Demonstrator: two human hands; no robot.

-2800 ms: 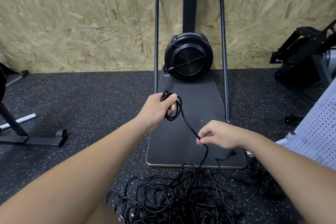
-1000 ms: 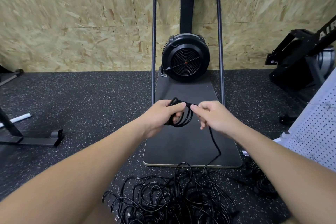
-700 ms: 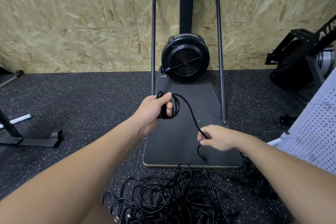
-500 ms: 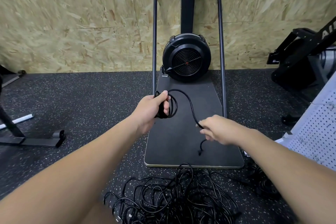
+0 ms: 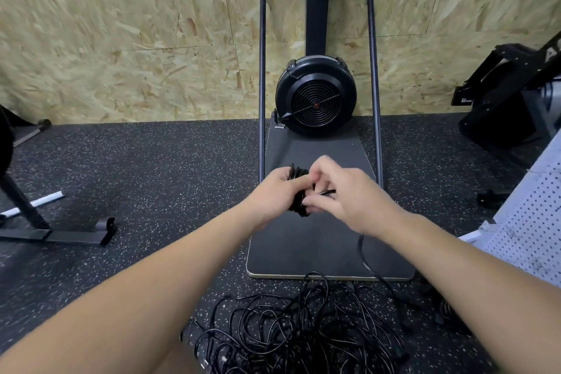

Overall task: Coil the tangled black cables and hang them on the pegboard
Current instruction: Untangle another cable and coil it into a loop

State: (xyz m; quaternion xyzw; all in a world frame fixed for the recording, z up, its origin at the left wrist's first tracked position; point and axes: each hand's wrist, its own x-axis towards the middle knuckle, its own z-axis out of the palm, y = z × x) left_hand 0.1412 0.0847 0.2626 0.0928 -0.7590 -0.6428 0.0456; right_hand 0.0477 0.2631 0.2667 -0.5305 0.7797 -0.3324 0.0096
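Note:
My left hand (image 5: 274, 191) grips a small coil of black cable (image 5: 297, 179) held out in front of me. My right hand (image 5: 343, 194) is right against the coil and pinches the cable's free end, whose tip pokes out between the fingers. Part of the coil is hidden behind both hands. On the floor below lies a tangled pile of black cables (image 5: 297, 328). A white pegboard (image 5: 528, 222) leans at the right edge.
A fan-wheel exercise machine (image 5: 315, 94) with a dark base board (image 5: 318, 246) stands against the chipboard wall ahead. Another black machine (image 5: 510, 94) is at the right, a black stand with a foot (image 5: 60, 234) at the left. A second cable bundle (image 5: 449, 310) lies by the pegboard.
My right hand has come up from the lower right to meet the left hand, bringing the cable's end to the coil. The left hand kept hold of the coil.

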